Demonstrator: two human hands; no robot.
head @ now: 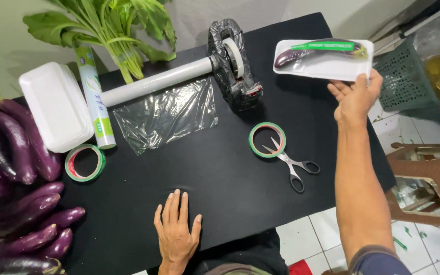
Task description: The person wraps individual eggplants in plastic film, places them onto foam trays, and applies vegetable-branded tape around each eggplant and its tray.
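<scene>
While the left hand lies flat and empty on the black table, the right hand grasps the near edge of a white tray at the far right corner. The wrapped tray holds one eggplant under a green strip label. Green tape roll and scissors sit mid-table, touching.

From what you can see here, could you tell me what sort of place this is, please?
Probably a small vegetable packing station: loose eggplants piled at the table's edge, a stack of white foam trays beside a cling-film roll, and the right hand holding a wrapped tray of eggplant.
</scene>
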